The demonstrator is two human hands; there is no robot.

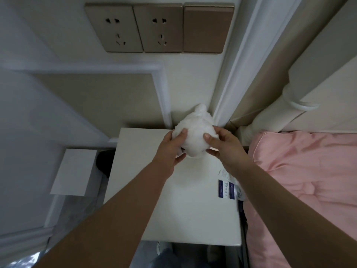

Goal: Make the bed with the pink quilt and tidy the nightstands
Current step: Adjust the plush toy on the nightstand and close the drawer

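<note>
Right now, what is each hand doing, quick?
Left hand: holding the white fluffy toy on its left side.
Right hand: holding the same toy on its right side, above the nightstand.

Your nightstand point(173, 200) stands left of the bed's quilt point(301, 180). Far on it sits a plush toy point(195, 132); a packet point(228, 188) lies at its right edge.

Two bare forearms, no sleeves, hands point(195, 147) without rings or watch.
</note>
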